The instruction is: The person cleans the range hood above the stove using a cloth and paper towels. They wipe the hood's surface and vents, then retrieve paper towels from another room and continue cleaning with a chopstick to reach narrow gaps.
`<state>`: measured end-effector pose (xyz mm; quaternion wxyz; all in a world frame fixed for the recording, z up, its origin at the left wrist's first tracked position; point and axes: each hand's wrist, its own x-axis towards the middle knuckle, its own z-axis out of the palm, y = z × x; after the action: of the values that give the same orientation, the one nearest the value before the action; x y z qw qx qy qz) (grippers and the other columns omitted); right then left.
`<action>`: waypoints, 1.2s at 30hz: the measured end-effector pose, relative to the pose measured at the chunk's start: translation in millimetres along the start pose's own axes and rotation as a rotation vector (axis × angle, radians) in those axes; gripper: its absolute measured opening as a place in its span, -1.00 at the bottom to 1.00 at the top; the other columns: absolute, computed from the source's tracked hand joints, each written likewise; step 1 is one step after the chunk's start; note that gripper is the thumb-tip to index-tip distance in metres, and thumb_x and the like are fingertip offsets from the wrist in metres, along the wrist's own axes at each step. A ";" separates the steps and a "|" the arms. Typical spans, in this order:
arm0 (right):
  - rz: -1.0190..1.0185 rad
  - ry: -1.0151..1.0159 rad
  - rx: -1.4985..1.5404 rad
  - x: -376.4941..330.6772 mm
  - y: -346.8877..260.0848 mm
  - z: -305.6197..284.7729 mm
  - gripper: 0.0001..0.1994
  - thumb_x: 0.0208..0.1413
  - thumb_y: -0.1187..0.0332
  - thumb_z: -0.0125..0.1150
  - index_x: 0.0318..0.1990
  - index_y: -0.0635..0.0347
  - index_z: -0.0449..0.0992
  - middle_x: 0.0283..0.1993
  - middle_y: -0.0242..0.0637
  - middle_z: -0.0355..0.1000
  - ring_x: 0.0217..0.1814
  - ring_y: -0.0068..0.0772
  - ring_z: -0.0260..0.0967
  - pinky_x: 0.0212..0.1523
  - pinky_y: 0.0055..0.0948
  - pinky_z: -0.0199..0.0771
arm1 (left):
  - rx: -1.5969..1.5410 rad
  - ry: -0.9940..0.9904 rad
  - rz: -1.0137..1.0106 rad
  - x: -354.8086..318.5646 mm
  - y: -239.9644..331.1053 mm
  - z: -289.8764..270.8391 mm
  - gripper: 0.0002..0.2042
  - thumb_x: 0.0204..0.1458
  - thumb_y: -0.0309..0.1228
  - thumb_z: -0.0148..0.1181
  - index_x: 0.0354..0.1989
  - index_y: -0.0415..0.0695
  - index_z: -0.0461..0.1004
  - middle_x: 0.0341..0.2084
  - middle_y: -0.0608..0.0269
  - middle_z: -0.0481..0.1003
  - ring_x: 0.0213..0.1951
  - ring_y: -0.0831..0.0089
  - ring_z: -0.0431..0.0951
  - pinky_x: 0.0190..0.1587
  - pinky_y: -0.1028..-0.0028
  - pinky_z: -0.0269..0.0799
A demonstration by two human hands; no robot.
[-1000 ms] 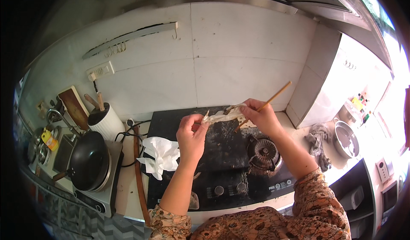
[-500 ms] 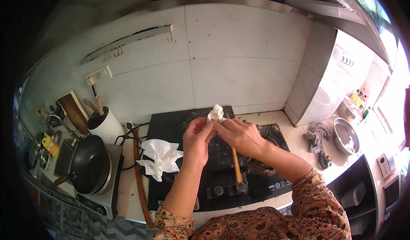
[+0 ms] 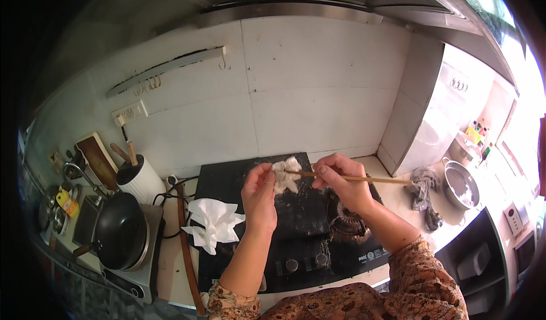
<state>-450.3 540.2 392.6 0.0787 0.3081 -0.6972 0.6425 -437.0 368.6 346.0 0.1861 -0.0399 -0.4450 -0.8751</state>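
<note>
Above the black gas cooktop [image 3: 227,172], my left hand [image 3: 259,200] pinches a crumpled, stained tissue [image 3: 286,176] between thumb and fingers. My right hand [image 3: 344,179] grips a thin wooden chopstick [image 3: 382,179], held nearly level. Its left tip meets the tissue; whether it goes inside or only touches cannot be made out. The other end sticks out to the right, past my right hand. Below my right hand sits a dirty burner [image 3: 347,224]. Crumpled white tissues [image 3: 212,224] lie on the cooktop's left side, beside my left forearm.
At left, a black wok [image 3: 119,229] rests on a portable cooker [image 3: 149,263], with a white knife block [image 3: 141,180] behind it. A brown strip [image 3: 187,252] runs along the cooktop's left edge. A grey rag [image 3: 422,189] and metal pot [image 3: 462,183] stand at right.
The chopstick has swung from pointing down toward me to lying nearly level, pointing right. My right hand has moved right, away from my left, uncovering more of the tissue.
</note>
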 end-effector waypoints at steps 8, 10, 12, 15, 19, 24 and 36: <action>0.117 -0.308 0.170 8.8 6.5 -5.5 -0.60 0.18 0.16 -0.18 0.01 0.30 0.28 -0.20 -0.21 0.29 -0.30 -0.52 0.31 -0.34 -0.56 0.42 | 0.039 -0.173 -0.064 -4.1 9.2 5.5 -0.85 -0.04 -0.55 0.08 -0.26 -0.18 0.34 -0.45 0.35 0.40 -0.41 0.63 0.41 -0.35 0.65 0.32; -0.034 -0.393 0.061 10.6 9.0 -5.2 -0.60 0.19 0.17 -0.22 0.03 0.30 0.26 -0.13 -0.18 0.26 -0.28 -0.49 0.30 -0.33 -0.54 0.42 | -0.083 -0.167 -0.076 0.4 5.9 3.6 -0.83 -0.05 -0.54 0.10 -0.26 -0.17 0.33 -0.46 0.37 0.38 -0.42 0.62 0.41 -0.36 0.64 0.33; -0.009 -0.447 0.139 9.5 8.1 -4.8 -0.62 0.19 0.21 -0.23 0.00 0.33 0.28 -0.18 -0.19 0.31 -0.29 -0.49 0.31 -0.33 -0.53 0.42 | -0.145 -0.161 -0.107 2.7 5.1 3.4 -0.81 -0.05 -0.51 0.12 -0.25 -0.16 0.32 -0.47 0.38 0.36 -0.43 0.61 0.40 -0.38 0.63 0.33; -0.034 -0.426 0.076 6.4 6.1 -0.2 -0.66 0.18 0.28 -0.21 -0.05 0.36 0.32 -0.26 -0.21 0.38 -0.34 -0.48 0.35 -0.29 -0.51 0.42 | -0.083 -0.169 -0.159 4.7 1.9 -0.8 -0.76 -0.03 -0.35 0.13 -0.22 -0.15 0.31 -0.48 0.39 0.34 -0.46 0.61 0.38 -0.46 0.63 0.31; -0.366 -0.078 -0.334 24.3 -16.4 -3.4 -0.69 0.18 0.35 -0.25 -0.09 0.41 0.32 -0.30 -0.12 0.40 -0.36 -0.39 0.39 -0.29 -0.46 0.43 | 0.026 -0.048 -0.234 -0.2 5.2 -6.9 -0.73 0.01 -0.23 0.07 -0.21 -0.12 0.31 -0.42 0.37 0.34 -0.48 0.62 0.36 -0.49 0.65 0.27; -1.079 0.471 -0.692 139.6 -85.2 -25.8 -0.79 0.01 0.58 -0.08 -0.17 0.33 0.39 -0.39 -0.11 0.38 -0.40 -0.20 0.37 -0.39 -0.44 0.39 | 0.140 0.076 -0.190 -17.7 7.8 -47.1 -0.84 -0.01 -0.36 0.07 -0.28 -0.11 0.34 -0.46 0.36 0.36 -0.51 0.60 0.37 -0.52 0.65 0.25; -1.508 0.854 -0.995 286.7 -123.3 -32.9 -0.74 -0.07 0.60 -0.02 -0.16 0.26 0.41 -0.25 -0.16 0.38 -0.26 -0.25 0.37 -0.35 -0.46 0.44 | 0.155 0.298 -0.183 -37.0 17.9 -108.9 -0.92 -0.11 -0.48 0.09 -0.41 -0.13 0.36 -0.57 0.36 0.37 -0.57 0.61 0.35 -0.57 0.67 0.22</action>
<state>-623.1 479.0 647.3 0.8298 0.3454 -0.4226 0.1163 -385.8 283.4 285.5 0.1721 0.1453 -0.4802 -0.8477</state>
